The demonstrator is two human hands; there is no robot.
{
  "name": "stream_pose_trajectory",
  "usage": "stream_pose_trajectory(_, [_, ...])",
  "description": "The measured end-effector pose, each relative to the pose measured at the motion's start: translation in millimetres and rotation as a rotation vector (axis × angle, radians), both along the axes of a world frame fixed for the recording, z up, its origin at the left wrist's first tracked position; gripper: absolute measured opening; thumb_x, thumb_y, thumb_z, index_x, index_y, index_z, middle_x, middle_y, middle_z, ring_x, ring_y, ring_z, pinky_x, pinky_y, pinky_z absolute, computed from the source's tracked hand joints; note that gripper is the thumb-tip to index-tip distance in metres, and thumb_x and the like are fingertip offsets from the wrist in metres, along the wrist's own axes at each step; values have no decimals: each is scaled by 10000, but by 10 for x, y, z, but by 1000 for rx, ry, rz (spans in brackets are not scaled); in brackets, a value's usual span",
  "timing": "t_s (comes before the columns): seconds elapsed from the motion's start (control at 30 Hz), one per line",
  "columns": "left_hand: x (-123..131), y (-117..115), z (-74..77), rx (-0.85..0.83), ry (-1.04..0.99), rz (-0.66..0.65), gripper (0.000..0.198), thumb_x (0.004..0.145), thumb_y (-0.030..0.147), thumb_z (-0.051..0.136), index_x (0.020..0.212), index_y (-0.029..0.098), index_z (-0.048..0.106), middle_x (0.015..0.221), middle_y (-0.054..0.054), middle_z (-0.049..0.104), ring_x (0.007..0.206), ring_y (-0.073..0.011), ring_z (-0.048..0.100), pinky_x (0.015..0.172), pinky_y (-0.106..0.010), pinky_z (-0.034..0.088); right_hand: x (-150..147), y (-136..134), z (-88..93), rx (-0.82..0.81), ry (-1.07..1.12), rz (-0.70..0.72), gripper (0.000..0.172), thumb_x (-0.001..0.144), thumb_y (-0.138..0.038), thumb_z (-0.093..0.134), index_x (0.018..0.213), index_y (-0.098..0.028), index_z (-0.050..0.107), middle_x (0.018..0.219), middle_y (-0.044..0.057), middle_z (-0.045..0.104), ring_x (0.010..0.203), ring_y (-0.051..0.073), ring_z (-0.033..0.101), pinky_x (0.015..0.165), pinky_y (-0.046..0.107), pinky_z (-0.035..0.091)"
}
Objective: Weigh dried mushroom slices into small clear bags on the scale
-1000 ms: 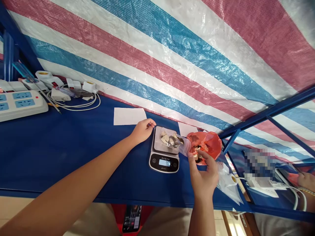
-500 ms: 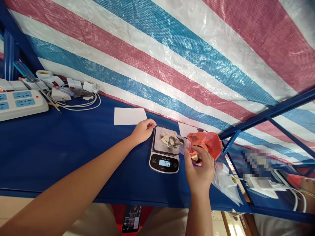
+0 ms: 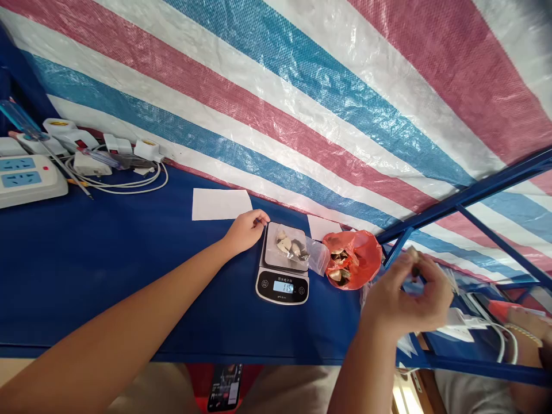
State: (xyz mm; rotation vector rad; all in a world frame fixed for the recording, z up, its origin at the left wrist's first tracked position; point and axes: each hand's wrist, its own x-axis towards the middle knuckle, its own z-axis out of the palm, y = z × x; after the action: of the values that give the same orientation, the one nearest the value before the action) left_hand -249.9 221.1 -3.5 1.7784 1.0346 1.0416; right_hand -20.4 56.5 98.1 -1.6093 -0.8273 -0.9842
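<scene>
A digital scale (image 3: 283,286) with a lit display reading about 115 stands on the blue table. On its plate lies a clear plastic bag (image 3: 317,256) with several pale, dark-edged pieces (image 3: 290,244) that look like dried mushroom. My left hand (image 3: 246,231) rests by the scale's upper left corner, fingers curled together. To the right of the scale, a red plastic bag (image 3: 364,259) sits open with more such pieces inside. Raised to the right of that bag, my right hand (image 3: 411,293) pinches a small piece of dried mushroom (image 3: 413,253), partly hidden and blurred.
White paper sheets (image 3: 221,204) lie behind the scale. At the left are a power strip (image 3: 30,183), a screwdriver (image 3: 60,158), lamp sockets and cables (image 3: 138,185). A blue metal frame (image 3: 487,187) borders the right side. Another person's wrist (image 3: 528,325) shows beyond it. A phone (image 3: 224,388) lies below the table edge.
My right hand has moved right and up, away from the clear bag and the red bag, with a small piece pinched in its fingers. The left hand stays by the scale. The view has shifted slightly.
</scene>
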Motion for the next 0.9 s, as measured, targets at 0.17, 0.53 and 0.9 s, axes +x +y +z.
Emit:
stream_pose_trajectory(0.17, [3, 4, -10, -5, 4, 18, 192, 824, 226, 517, 925, 228, 681, 951, -38, 732, 857, -189, 668, 848, -337, 558, 779, -59, -419, -383, 409, 78, 457, 924, -561, 586, 1013, -163, 793, 924, 156, 794, 888, 350, 731, 833, 469, 540])
stream_pose_trajectory(0.53, [14, 16, -10, 10, 33, 22, 217, 805, 229, 506, 926, 220, 686, 927, -35, 720, 826, -178, 657, 806, -320, 538, 281, 172, -724, -538, 514, 760, 428, 932, -389, 500, 1227, -163, 713, 1260, 144, 751, 1224, 283, 676, 1105, 490, 476])
stream_pose_trajectory(0.9, [12, 49, -53, 21, 38, 54, 234, 792, 234, 494, 927, 230, 685, 896, -23, 710, 781, -167, 652, 761, -310, 543, 1260, 685, -101, -348, 763, 746, 219, 742, -348, 558, 783, -182, 695, 562, 8, 627, 458, 177, 578, 472, 305, 476])
